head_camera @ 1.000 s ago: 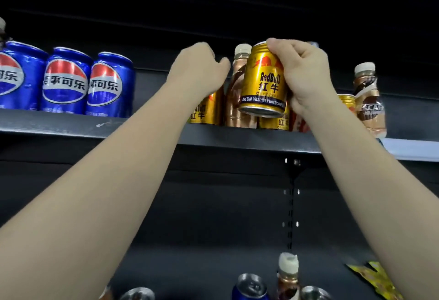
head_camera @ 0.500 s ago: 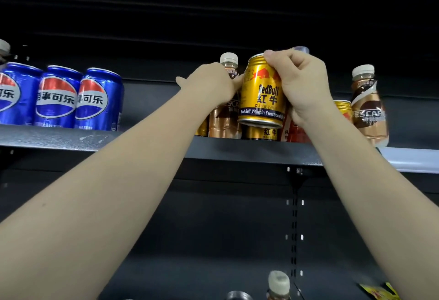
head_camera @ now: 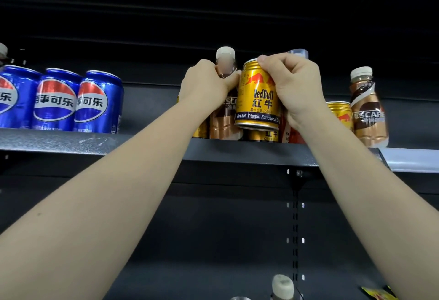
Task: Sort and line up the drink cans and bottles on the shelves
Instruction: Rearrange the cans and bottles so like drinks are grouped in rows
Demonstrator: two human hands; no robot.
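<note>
Gold metal is what catches the eye: a Red Bull can [head_camera: 258,100] is held just above the shelf [head_camera: 61,141], lifted clear of another gold can [head_camera: 263,135] standing below it. It is gripped by the right hand [head_camera: 293,88], whose fingers are curled over the can's top rim and right side, the thumb hidden behind. To its left, a brown coffee bottle [head_camera: 224,100] is clasped by the left hand [head_camera: 205,84], fingers wrapped round the neck below the white cap; the bottle's base sits on the shelf.

Further right, a second Nescafé bottle [head_camera: 368,112] is seen upright with one more gold can [head_camera: 339,115] just beside it. Far left, three blue Pepsi cans [head_camera: 57,100] are lined up, touching.

The held can is judged stiff but thin-walled and smooth, so a dent or a slip is possible if it is squeezed hard; if full, it will feel weighty. A hold round the mid-body is likely steadier than one at the rim. The plastic bottle is judged top-heavy when moved by the neck, so a grasp lower on the waist is advised.
</note>
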